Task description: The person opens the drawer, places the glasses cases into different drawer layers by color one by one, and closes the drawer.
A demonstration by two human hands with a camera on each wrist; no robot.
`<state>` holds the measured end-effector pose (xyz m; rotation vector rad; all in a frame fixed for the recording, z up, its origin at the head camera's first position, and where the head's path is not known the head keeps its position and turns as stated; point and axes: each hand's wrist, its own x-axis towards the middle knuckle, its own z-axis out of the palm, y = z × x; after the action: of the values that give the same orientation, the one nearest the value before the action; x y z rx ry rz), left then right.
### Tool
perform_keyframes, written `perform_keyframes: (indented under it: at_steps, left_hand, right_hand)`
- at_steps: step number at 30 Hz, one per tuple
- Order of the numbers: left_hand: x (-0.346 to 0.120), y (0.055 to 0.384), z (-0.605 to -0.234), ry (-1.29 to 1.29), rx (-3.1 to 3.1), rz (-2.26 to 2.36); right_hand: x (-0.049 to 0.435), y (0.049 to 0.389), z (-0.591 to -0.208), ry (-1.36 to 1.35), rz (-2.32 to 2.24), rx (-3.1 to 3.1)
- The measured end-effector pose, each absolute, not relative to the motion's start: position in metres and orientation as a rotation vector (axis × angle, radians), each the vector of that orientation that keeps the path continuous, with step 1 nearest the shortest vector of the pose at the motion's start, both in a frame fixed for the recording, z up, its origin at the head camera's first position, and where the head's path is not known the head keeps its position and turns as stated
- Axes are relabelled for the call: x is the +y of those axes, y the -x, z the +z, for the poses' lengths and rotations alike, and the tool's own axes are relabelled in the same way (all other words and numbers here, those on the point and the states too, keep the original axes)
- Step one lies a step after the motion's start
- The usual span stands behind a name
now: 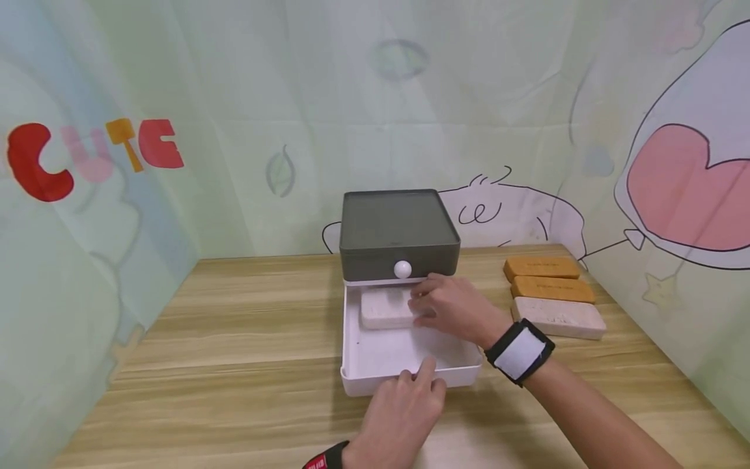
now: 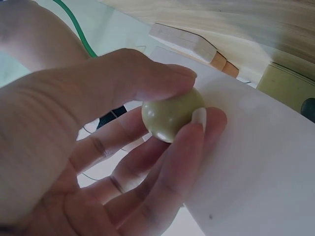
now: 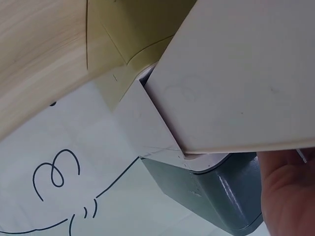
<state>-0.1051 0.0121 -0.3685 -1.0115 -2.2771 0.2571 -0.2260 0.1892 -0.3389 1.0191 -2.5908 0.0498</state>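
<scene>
A small cabinet [image 1: 400, 221] with a dark grey top stands at the back, its lower white drawer [image 1: 375, 385] pulled out. My left hand [image 1: 404, 413] is at the drawer's front; in the left wrist view its thumb and fingers pinch a round knob [image 2: 170, 115]. A white rectangular block [image 1: 383, 309] lies in the back of the drawer. My right hand [image 1: 457, 309] reaches over the drawer's right side and grips the block's right end, which it partly hides. In the right wrist view only part of that hand [image 3: 288, 189] shows, beside a large pale surface.
On the table's right lie two orange-brown blocks [image 1: 541, 267] and a speckled white block [image 1: 556, 318], side by side. The upper drawer bears a white knob [image 1: 402, 269]. Printed cloth [image 1: 263, 130] hangs behind and along both sides of the wooden table [image 1: 252, 365].
</scene>
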Motion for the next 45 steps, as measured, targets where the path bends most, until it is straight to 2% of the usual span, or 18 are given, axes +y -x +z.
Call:
perform_keyframes:
  at_steps: [33,45]
  left_hand:
    - [0.013,0.105,-0.370,0.998,-2.224,0.249]
    - [0.012,0.105,-0.369,1.007,-2.242,0.237]
  right_hand:
    - [0.181,0.235,-0.341,-0.939,-0.076,-2.570]
    - [0.213,0.227,-0.340,-0.984,0.165,-2.491]
